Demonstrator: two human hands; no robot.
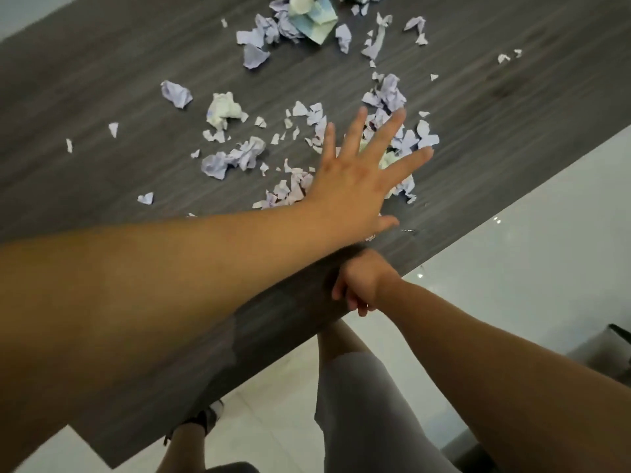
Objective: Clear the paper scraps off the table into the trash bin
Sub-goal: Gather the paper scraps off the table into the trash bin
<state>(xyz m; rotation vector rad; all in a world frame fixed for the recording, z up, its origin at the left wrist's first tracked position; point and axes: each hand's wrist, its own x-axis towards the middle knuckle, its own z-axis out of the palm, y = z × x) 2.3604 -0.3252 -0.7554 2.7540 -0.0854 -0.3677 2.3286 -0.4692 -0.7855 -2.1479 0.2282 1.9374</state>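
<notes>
Torn and crumpled pale-lilac paper scraps [239, 155] lie scattered over the dark wood table [102, 80], with a denser heap [293, 25] at the far edge. My left hand [355, 179] is spread flat, fingers apart, on top of a cluster of scraps [403, 138] near the table's right edge. My right hand [362, 285] is curled at the table's near edge, partly under my left forearm; whether it holds anything is hidden. No trash bin is clearly in view.
A crumpled white-green wad [223, 109] and a green-blue folded paper [317, 22] sit among the scraps. Glossy white floor [529, 233] runs along the table's right edge. A dark object [618, 339] stands at the right border. My legs are below the table edge.
</notes>
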